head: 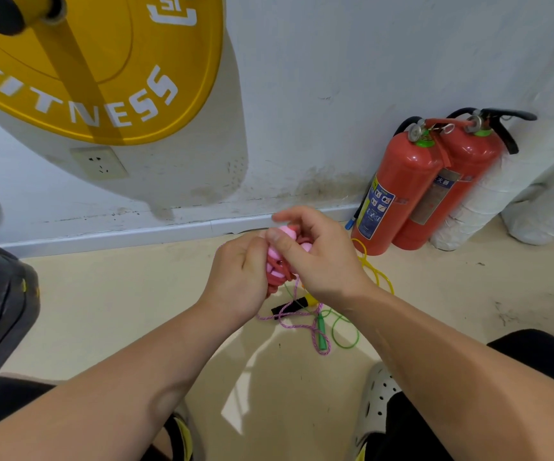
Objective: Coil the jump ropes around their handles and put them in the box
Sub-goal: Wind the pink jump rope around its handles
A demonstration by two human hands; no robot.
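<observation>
Together, left hand (pixel 239 277) and right hand (pixel 318 259) grip a rope (pixel 278 270) (seemingly coiled).

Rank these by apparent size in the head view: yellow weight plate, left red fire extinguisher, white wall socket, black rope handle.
1. yellow round weight plate, cropped
2. left red fire extinguisher
3. white wall socket
4. black rope handle

The red rope (pixel 278 272) was wound in tight loops around its two pink handles (pixel 283 232), the bundle held upright, off the floor (pixel 129 311). Beneath it, three ropes lay loose and tangled on the floor: a yellow rope (pixel 378 272) with a black, yellow-tipped handle (pixel 288 307), a thin green rope (pixel 347 331) with a green handle (pixel 321 329), and a pink braided rope (pixel 297 315) crossing both.
</observation>
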